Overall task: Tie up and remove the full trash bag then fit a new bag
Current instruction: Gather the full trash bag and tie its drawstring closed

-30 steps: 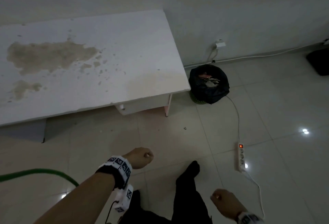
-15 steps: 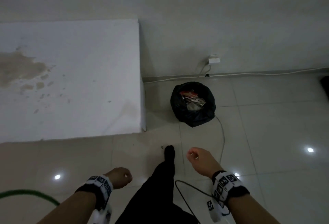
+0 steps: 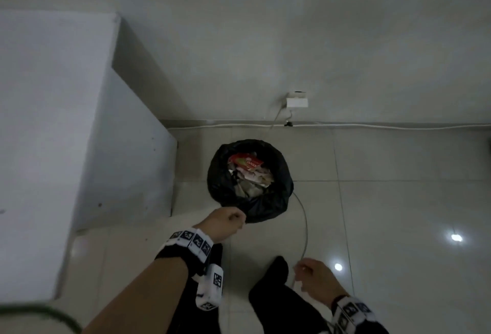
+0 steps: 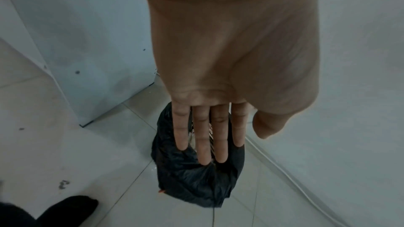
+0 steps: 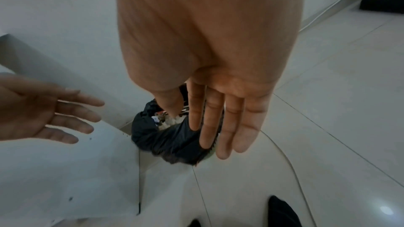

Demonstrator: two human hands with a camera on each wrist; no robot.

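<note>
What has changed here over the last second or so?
The person has walked up to the trash bag, so it looks much nearer. Both hands were curled at their sides; now the left hand reaches forward to the bag's near edge, and the wrist views show both it and the right hand with fingers straight, holding nothing. The bag is still open, untied and full, beside the white table.

both hands (image 4: pixel 218 75) (image 5: pixel 207 66) outstretched, fingers straight
</note>
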